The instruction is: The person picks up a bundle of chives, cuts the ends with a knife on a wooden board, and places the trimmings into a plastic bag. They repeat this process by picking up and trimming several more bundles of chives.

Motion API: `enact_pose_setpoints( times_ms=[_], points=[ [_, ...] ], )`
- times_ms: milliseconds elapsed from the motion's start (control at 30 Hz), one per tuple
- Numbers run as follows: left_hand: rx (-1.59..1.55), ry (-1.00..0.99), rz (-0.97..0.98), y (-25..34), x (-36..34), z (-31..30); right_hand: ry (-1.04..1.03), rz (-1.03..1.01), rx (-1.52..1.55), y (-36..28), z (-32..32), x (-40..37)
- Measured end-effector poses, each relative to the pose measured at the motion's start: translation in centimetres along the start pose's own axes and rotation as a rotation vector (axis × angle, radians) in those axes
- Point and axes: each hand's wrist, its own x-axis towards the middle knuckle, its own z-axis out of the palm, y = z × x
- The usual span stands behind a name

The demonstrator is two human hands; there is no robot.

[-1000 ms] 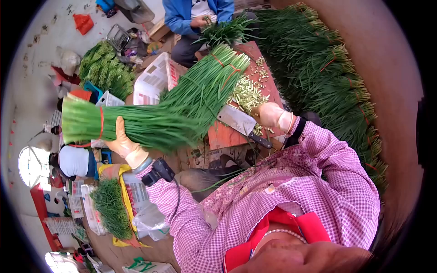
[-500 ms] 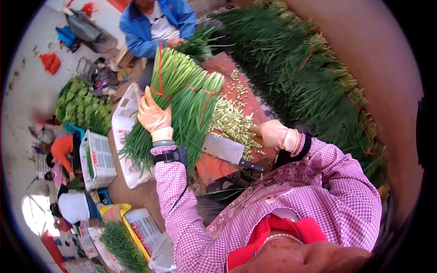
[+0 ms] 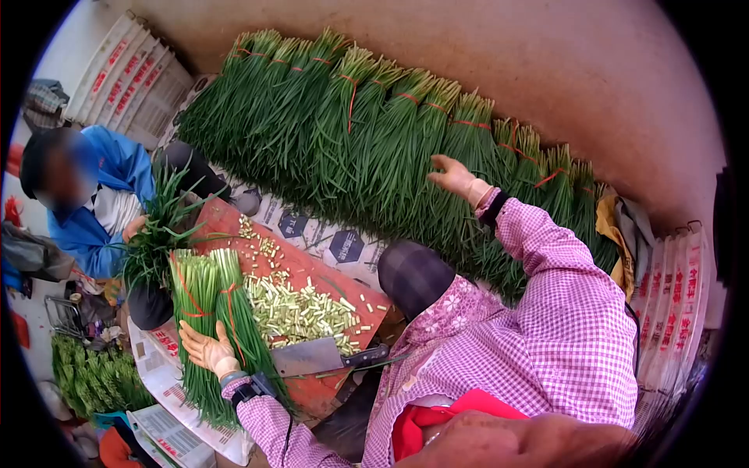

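My left hand point(image 3: 209, 349), in a pale glove, rests with fingers apart against a bunch of chives point(image 3: 197, 279) tied with a red band. Beside it leans a second banded bunch point(image 3: 231, 269). Both stand at the left edge of a red board point(image 3: 214, 218). Short cut stem ends point(image 3: 300, 312) are strewn over the board, and a cleaver point(image 3: 308, 357) with a dark handle lies at its near edge. My right hand point(image 3: 459, 179), also gloved, is stretched out over a long row of banded chive bunches point(image 3: 367, 132), fingers extended and holding nothing.
A person in a blue jacket point(image 3: 125, 168) sits at the left, a hand on loose chives point(image 3: 160, 234). White crates point(image 3: 129, 78) are stacked at the back left, others point(image 3: 671, 304) at the right. A wall point(image 3: 546, 70) runs behind the row. My knee point(image 3: 417, 277) is beside the board.
The view has swung right. My right hand has left the cut stem ends and reached out over the row. My left hand, earlier wrapped around a thick bunch, now lies open against chives.
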Motion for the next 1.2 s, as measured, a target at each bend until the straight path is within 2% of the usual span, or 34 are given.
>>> enact_pose_setpoints(
  times_ms=[33,100,167,233,267,300,333,367,400,433,467,500,533,567,600,633,733,800,900,967,1033,1100,1200],
  points=[
    [0.001,-0.002,0.01,0.1,0.0,-0.2,0.018,0.082,0.212,2.1,-0.1,1.8],
    [0.022,-0.004,0.012,0.1,0.1,-0.7,0.122,0.124,0.341,5.1,-0.2,5.6],
    [0.014,-0.033,0.017,0.1,0.2,-0.7,0.251,0.109,0.229,5.2,-0.3,8.4],
    [-0.121,0.002,0.142,0.3,0.4,-2.6,0.377,0.134,0.099,5.1,-0.6,11.1],
    [-0.131,-0.007,0.145,0.6,0.5,-3.4,0.435,0.151,0.077,6.1,-0.4,13.0],
    [-0.178,-0.071,0.144,0.9,0.8,-4.7,0.445,0.117,0.091,6.5,-0.8,14.5],
    [-0.213,-0.113,0.166,0.5,0.9,-5.2,0.496,-0.012,0.09,6.2,-0.8,15.1],
    [-0.107,-0.089,0.147,0.5,0.5,-5.2,0.49,0.07,0.193,5.3,-1.1,15.7],
    [-0.104,-0.134,0.082,0.3,0.1,-6.0,0.488,0.186,0.137,5.6,-0.4,17.9],
    [-0.115,-0.181,0.049,0.8,0.4,-6.4,0.512,0.325,0.074,8.6,0.0,20.1],
    [-0.174,-0.149,0.103,-0.2,0.4,-6.2,0.463,-0.2,0.206,12.7,1.3,23.8],
    [-0.248,-0.121,0.182,-1.2,-0.2,-5.6,0.389,0.002,0.333,13.9,2.4,25.6],
    [-0.279,-0.118,0.191,-0.7,-1.0,-6.1,0.162,0.097,-0.467,15.9,2.3,27.7],
    [-0.307,-0.119,0.196,-0.5,-1.7,-7.4,0.473,0.573,-0.1,11.2,2.3,25.9],
    [-0.295,-0.132,0.191,-0.5,-2.5,-8.1,0.498,0.676,-0.157,8.4,1.7,24.5],
    [-0.275,-0.143,0.171,-0.7,-3.6,-8.6,0.511,0.692,-0.062,5.8,0.9,22.3],
    [-0.321,-0.125,0.095,-1.6,-5.8,-9.0,0.463,0.665,-0.038,6.6,-0.5,23.1],
    [-0.372,-0.07,0.06,-2.5,-6.2,-8.7,0.371,0.46,-0.127,7.6,-1.5,23.0],
    [-0.318,-0.016,0.054,-2.4,-5.1,-9.1,0.297,0.381,-0.216,8.1,-2.5,21.5],
    [-0.292,0.008,0.075,-1.3,-4.3,-10.1,0.237,0.405,-0.302,6.9,-4.2,20.2],
    [-0.27,0.026,0.09,0.2,-4.1,-11.2,0.741,0.187,-0.284,6.4,-3.5,19.9],
    [-0.222,0.026,0.139,1.7,-4.0,-12.1,0.759,-0.052,-0.201,5.2,-2.7,21.3],
    [-0.207,0.018,0.168,2.4,-4.4,-12.4,0.727,0.239,0.012,3.9,-0.8,22.8]
  ],
)
